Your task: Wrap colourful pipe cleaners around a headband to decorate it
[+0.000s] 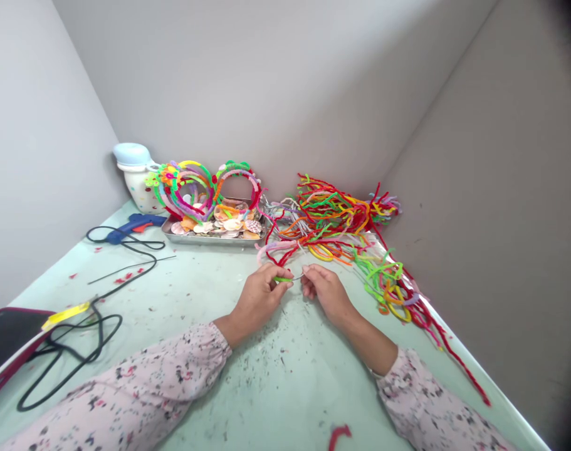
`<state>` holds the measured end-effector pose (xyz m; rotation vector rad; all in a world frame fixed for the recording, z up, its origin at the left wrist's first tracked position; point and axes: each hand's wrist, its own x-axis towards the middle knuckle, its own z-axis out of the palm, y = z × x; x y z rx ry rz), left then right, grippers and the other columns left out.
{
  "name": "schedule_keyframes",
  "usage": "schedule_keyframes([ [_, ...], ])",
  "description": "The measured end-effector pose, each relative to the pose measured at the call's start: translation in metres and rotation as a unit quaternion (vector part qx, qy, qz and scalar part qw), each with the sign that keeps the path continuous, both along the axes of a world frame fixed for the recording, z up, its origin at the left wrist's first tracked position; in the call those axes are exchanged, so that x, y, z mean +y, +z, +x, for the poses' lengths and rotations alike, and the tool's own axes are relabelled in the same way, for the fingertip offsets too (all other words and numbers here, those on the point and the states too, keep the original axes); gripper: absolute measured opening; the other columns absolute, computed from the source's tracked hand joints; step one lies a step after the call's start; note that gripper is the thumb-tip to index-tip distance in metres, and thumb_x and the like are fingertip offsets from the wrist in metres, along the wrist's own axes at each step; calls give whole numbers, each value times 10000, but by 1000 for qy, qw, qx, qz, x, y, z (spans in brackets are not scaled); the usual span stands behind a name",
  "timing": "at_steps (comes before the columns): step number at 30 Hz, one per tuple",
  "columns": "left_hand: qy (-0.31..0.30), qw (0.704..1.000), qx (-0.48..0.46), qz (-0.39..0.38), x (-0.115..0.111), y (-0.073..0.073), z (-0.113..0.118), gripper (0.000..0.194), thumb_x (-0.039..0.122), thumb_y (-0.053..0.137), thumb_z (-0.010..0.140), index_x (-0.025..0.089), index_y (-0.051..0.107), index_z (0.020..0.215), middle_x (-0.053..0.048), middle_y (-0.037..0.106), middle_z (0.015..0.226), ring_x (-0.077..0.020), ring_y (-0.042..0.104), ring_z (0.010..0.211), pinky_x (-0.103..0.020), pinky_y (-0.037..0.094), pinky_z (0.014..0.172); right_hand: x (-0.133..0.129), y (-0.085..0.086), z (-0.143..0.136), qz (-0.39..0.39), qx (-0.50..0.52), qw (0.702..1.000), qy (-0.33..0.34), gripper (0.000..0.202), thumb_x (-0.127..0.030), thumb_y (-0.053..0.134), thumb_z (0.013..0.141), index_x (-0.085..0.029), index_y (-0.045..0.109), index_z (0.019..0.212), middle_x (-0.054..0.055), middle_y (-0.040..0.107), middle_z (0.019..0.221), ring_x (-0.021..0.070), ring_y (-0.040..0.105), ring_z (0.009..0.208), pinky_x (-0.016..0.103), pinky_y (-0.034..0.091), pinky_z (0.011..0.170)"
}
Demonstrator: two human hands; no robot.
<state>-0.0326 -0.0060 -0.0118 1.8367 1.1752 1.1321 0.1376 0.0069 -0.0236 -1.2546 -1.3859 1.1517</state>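
Observation:
Near the middle of the pale green table (285,388), my left hand (261,297) pinches a short green fuzzy piece (282,279) between thumb and fingers. A thin grey wire-like end sticks out of it to the right. My right hand (330,293) closes its thumb and forefinger on the tip of that thin end, its other fingers curled. Just behind my hands lie a pale pink fuzzy stem (266,250) and red ones, at the front of a large heap of coloured pipe cleaners (332,213).
A metal tray (214,239) of shells holds fuzzy headbands (191,188) at the back. Left are a lidded white container (141,188), a blue glue gun (125,228), black cable (99,338) and a dark tray-like object (12,332). A red scrap (338,433) lies at the front.

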Motion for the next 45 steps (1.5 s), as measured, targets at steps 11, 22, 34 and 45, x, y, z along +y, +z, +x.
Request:
schedule_keyframes([
  [11,0,1000,18,-14,1,-2,0,120,182,545,805,171,643,873,-25,617,858,-112,557,699,-217,433,621,2,-3,1,3,-6,1000,2,312,-436,509,845,-191,539,653,-35,530,480,115,452,445,245,354,479],
  [22,-5,1000,-4,-7,3,-9,1,129,199,546,810,187,623,913,-24,636,898,-111,562,705,-213,434,621,0,-1,0,0,3,1000,-7,313,-430,500,852,-191,531,652,-33,528,480,114,446,441,244,349,469],
  [34,-16,999,31,-42,3,-5,0,117,215,503,824,172,606,860,-7,600,762,-112,542,639,-221,414,599,-2,0,1,14,-24,1000,-10,319,-442,501,846,-191,543,653,-28,536,489,117,454,455,248,360,487],
  [45,-44,998,37,-37,0,-2,0,158,241,466,857,173,594,921,-13,618,760,-125,545,651,-232,412,615,-3,0,0,19,-20,999,-32,330,-470,496,836,-203,535,647,-24,526,491,131,448,463,257,361,490],
])
